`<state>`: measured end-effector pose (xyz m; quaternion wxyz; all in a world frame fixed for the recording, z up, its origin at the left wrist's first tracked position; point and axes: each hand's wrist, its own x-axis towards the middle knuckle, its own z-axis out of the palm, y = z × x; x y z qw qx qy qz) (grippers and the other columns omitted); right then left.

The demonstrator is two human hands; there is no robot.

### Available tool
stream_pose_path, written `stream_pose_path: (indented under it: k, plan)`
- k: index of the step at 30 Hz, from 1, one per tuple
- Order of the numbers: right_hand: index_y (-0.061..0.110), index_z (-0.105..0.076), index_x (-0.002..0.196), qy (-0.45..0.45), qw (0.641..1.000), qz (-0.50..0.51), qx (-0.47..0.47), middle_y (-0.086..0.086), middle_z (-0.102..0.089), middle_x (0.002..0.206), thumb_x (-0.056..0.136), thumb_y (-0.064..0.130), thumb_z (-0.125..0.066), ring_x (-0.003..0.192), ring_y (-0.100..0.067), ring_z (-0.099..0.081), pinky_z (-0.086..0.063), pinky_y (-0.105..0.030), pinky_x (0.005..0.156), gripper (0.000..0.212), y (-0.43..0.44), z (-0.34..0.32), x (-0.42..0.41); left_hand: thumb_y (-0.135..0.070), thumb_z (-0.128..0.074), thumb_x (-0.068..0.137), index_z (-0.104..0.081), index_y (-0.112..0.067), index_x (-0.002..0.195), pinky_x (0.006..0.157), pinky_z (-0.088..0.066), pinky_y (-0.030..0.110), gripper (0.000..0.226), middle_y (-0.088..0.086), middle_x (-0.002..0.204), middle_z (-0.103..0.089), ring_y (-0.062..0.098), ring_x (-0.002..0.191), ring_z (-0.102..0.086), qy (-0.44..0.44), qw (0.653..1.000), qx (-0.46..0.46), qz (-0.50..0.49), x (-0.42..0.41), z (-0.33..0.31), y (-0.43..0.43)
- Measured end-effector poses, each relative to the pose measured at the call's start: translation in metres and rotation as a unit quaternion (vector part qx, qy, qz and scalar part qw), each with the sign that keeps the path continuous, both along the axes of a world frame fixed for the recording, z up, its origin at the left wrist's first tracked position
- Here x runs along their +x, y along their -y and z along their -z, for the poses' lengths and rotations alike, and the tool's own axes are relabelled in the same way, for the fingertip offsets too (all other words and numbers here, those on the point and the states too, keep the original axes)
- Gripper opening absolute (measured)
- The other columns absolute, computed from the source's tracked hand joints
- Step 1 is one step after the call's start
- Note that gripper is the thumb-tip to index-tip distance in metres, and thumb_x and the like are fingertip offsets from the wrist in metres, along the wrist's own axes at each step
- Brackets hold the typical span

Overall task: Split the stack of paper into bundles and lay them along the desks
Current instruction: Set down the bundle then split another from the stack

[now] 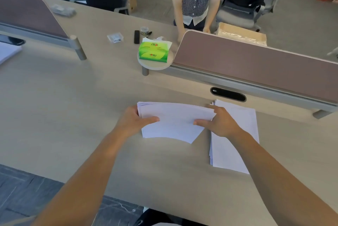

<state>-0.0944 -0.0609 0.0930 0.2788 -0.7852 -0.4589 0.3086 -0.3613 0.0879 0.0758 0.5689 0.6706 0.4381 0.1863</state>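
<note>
Gripped at both ends by left hand (134,120) and right hand (220,122): white paper bundle (173,121), fanned, bowed, seemingly off the desk (73,107).

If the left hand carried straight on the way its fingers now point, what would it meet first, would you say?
Probably the right hand: the left hand points right across the white paper bundle both hold, with nothing else between them.
</note>
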Motion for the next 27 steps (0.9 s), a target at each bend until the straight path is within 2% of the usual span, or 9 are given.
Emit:
stream_pose_path:
  k: [2,8,12,14,17,19,21,25,27]
  plan:
    - [0.025,-0.067,0.104,0.017,0.999,-0.014,-0.037,0.001,-0.069,0.107,0.045,0.082,-0.074,0.099,-0.021,-0.065,-0.054,-0.046,0.090,0.082,-0.004,-0.005,0.002,-0.032,-0.085,0.067,-0.067,-0.045,0.088,0.075,-0.055,0.028,0.031,-0.030,0.082,-0.070,-0.010,0.077,-0.066,-0.036,0.999,0.008,0.000,0.001,-0.010,0.002]
    - [0.028,-0.065,0.116,-0.005,0.998,-0.058,-0.012,0.006,-0.067,0.116,0.060,0.061,-0.081,0.105,-0.018,-0.062,-0.051,-0.040,0.094,0.067,-0.012,-0.012,0.006,-0.035,-0.083,0.070,-0.064,-0.041,0.083,0.062,-0.047,0.021,0.024,-0.022,0.083,-0.067,-0.003,0.078,-0.064,-0.083,0.993,0.048,-0.070,0.012,-0.025,0.015]
    - [0.016,-0.068,0.090,0.012,0.995,-0.097,-0.012,-0.011,-0.070,0.084,0.062,0.065,-0.077,0.078,-0.025,-0.065,-0.050,-0.036,0.067,0.058,-0.014,-0.010,0.017,-0.038,-0.082,0.071,-0.061,-0.037,0.091,0.059,-0.041,0.023,0.029,-0.022,0.078,-0.060,0.004,0.073,-0.060,-0.144,0.982,0.071,-0.101,0.015,-0.030,0.022]
    - [0.021,-0.069,0.085,0.017,0.993,-0.118,-0.012,-0.005,-0.071,0.085,0.063,0.067,-0.075,0.079,-0.020,-0.066,-0.052,-0.038,0.070,0.051,-0.018,-0.010,0.019,-0.035,-0.083,0.069,-0.061,-0.033,0.088,0.061,-0.045,0.024,0.029,-0.019,0.079,-0.062,0.004,0.073,-0.061,-0.156,0.980,0.047,-0.112,0.015,-0.028,0.022]
    - [0.033,-0.070,0.083,-0.013,0.988,-0.151,0.003,0.013,-0.069,0.084,0.072,0.050,-0.080,0.079,-0.006,-0.062,-0.044,-0.024,0.064,0.023,-0.020,-0.015,0.017,-0.030,-0.085,0.064,-0.071,-0.025,0.090,0.062,-0.053,0.025,0.031,-0.009,0.084,-0.073,0.012,0.078,-0.070,-0.128,0.985,0.019,-0.111,0.015,-0.028,0.024]
    - [0.032,-0.073,0.093,-0.023,0.986,-0.166,0.006,0.013,-0.071,0.089,0.073,0.048,-0.080,0.084,-0.009,-0.065,-0.047,-0.025,0.068,0.027,-0.022,-0.014,0.016,-0.019,-0.087,0.067,-0.070,-0.024,0.084,0.053,-0.048,0.016,0.025,-0.013,0.072,-0.071,0.001,0.065,-0.067,-0.121,0.984,-0.001,-0.129,0.015,-0.029,0.028]
    - [0.025,-0.074,0.097,-0.014,0.985,-0.170,-0.009,0.007,-0.072,0.088,0.073,0.050,-0.080,0.084,-0.015,-0.066,-0.052,-0.034,0.073,0.035,-0.025,-0.012,0.015,-0.012,-0.087,0.067,-0.068,-0.024,0.079,0.045,-0.043,0.010,0.026,-0.014,0.064,-0.067,-0.007,0.050,-0.060,-0.119,0.982,-0.020,-0.148,0.016,-0.030,0.031]
    - [0.021,-0.071,0.090,0.020,0.982,-0.190,-0.017,-0.003,-0.071,0.086,0.064,0.070,-0.067,0.081,-0.023,-0.066,-0.055,-0.043,0.076,0.056,-0.034,-0.008,0.019,-0.011,-0.087,0.066,-0.070,-0.021,0.097,0.049,-0.045,0.010,0.037,-0.010,0.082,-0.069,-0.002,0.063,-0.064,-0.116,0.983,-0.017,-0.143,0.013,-0.029,0.033]
    - [0.013,-0.070,0.089,0.026,0.979,-0.203,-0.007,-0.008,-0.071,0.082,0.066,0.077,-0.056,0.076,-0.027,-0.065,-0.053,-0.044,0.070,0.070,-0.037,-0.006,0.022,-0.017,-0.087,0.068,-0.070,-0.020,0.098,0.049,-0.045,0.011,0.034,-0.010,0.081,-0.069,-0.005,0.059,-0.063,-0.134,0.981,-0.007,-0.141,0.012,-0.027,0.031]
